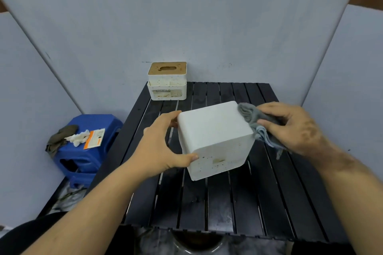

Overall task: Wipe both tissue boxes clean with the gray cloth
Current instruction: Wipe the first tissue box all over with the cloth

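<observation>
— What are the hands holding?

— The left hand (163,143) grips the near white tissue box (215,138) by its left side, thumb hooked on the near lower corner and fingers curled round the far corner. The box is tipped so that a plain white face looks up at the head camera; its speckled near face has a small slot. The right hand (294,126) pinches the bunched gray cloth (255,122) between thumb and fingers and presses it against the box's right upper edge. A frayed end of the cloth hangs below the hand.

— Is the box on the table?

— It sits over the middle of the black slatted table (228,203); whether its bottom edge touches the slats I cannot tell.

— And the other one?

— The second tissue box (167,80) stands upright at the table's far left corner, well apart from the hands, white and speckled with a tan slotted lid and a label on the front. Nothing lies between the two boxes.

— Anything else about?

— A blue plastic stool (87,151) stands left of the table, carrying a dark rag (60,136), a crumpled white wad (79,137) and an orange-and-white card (95,138). Pale blue panels (186,16) wall in the back and both sides.
</observation>
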A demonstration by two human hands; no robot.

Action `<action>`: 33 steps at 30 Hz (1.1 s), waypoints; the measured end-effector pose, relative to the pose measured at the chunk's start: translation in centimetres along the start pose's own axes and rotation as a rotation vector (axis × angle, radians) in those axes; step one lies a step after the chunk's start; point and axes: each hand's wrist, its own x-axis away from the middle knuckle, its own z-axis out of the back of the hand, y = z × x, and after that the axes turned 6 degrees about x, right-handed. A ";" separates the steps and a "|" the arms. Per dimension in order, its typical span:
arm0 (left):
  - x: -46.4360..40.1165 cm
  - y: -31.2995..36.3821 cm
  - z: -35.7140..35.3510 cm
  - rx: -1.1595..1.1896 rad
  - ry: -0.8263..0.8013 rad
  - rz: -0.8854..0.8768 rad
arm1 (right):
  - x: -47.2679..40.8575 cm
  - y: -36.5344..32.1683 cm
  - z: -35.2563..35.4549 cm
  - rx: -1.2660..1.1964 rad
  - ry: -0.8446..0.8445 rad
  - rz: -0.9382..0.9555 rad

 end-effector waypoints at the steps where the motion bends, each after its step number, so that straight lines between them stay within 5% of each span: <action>1: 0.0 0.1 0.3 -0.005 -0.016 0.024 | 0.2 0.3 0.0 -0.030 -0.014 -0.042; 5: -0.5 2.5 1.6 -0.177 -0.160 0.106 | 0.7 0.3 0.2 -0.014 -0.006 -0.057; 13: -5.6 12.9 -3.3 -0.733 -0.378 -0.134 | 0.7 0.7 2.5 0.094 -0.003 -0.194; 19: -8.6 14.5 -6.1 -0.950 -0.465 -0.165 | 1.4 -0.2 3.2 0.082 -0.032 -0.235; 24: -8.7 13.7 -3.6 -0.853 -0.403 -0.145 | 1.9 -0.2 4.0 0.096 -0.007 -0.264; 33: -4.4 7.1 3.6 -0.190 -0.163 0.021 | 2.4 -1.0 2.3 0.089 -0.051 -0.205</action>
